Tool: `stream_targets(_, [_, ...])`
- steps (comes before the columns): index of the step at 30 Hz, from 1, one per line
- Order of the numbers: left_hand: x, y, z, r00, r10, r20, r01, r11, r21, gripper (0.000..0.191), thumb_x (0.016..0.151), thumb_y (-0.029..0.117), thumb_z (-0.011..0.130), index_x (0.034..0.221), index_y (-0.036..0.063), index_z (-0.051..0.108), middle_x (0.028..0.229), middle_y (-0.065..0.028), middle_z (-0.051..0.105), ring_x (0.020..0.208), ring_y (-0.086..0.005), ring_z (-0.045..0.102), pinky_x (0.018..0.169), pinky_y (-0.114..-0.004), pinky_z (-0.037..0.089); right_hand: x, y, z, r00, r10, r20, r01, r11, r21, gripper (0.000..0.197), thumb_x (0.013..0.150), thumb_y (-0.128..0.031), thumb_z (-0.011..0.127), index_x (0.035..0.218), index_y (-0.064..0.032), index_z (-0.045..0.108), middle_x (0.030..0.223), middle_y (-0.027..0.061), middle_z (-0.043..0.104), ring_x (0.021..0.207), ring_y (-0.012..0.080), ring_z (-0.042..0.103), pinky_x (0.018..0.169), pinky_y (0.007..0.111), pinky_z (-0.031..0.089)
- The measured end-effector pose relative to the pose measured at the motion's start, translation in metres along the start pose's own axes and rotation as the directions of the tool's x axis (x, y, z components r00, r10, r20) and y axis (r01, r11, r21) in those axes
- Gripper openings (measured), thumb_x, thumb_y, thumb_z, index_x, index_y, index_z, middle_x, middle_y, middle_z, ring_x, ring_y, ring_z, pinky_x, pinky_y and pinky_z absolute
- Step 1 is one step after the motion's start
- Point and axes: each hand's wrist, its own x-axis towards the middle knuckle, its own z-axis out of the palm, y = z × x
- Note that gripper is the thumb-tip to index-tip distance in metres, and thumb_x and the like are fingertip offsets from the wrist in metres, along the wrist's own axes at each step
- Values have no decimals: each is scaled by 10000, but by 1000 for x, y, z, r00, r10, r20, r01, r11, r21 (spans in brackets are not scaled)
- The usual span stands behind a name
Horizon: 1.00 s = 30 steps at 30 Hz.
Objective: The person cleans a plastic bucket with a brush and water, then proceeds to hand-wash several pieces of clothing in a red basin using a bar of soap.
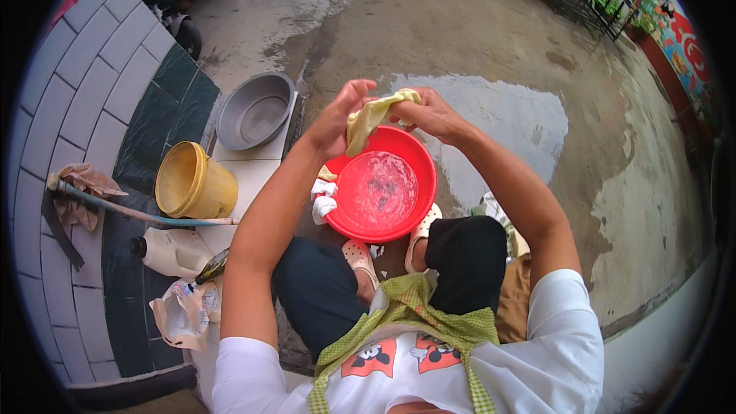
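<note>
A pale yellow cloth item (374,117), possibly a sock, is stretched between my two hands above a red plastic basin (426,175). My right hand (430,114) grips its bunched upper end. At the other end, my left hand (340,121) has the hanging part against its palm, with some fingers raised and loosely curled. Cloudy, bubbly water (379,190) fills the bottom of the basin, which stands on the ground in front of my feet. Small white cloth pieces (324,207) hang over its left rim, and a cream piece (327,173) lies just above them.
On the left are a grey basin (259,112), a yellow bucket (215,187), a hose (144,211), a white jug (175,253) and a plastic bag (184,313). Fabric (514,293) lies by my right leg. Wet concrete (494,126) stretches ahead, with an electric scooter (172,8) far left.
</note>
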Motion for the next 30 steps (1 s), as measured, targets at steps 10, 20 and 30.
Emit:
stream_targets(10, [33,-98,-50,899,231,-371,-224,973,62,47,861,87,530,837,48,540,927,-61,585,861,-127,547,847,-285,421,59,122,-10,982,148,-113,18,526,850,207,772,-57,432,966,-45,501,856,58,528,797,189,547,718,366,494])
stream_targets(20, [21,-297,-146,862,-217,-458,-232,634,-738,315,933,357,388,1113,125,503,1038,-59,569,925,-196,564,814,-372,468,84,273,73,991,-62,-115,0,877,-481,213,826,-247,484,763,-62,571,714,123,564,651,297,560,561,385,458])
stream_targets(30, [38,-302,-164,745,-359,-562,-123,755,-645,391,922,413,362,1062,101,553,1014,-102,589,922,-228,590,848,-395,464,68,311,95,907,-404,116,375,652,-659,84,708,-171,555,664,-100,555,670,137,558,541,288,498,438,399,375])
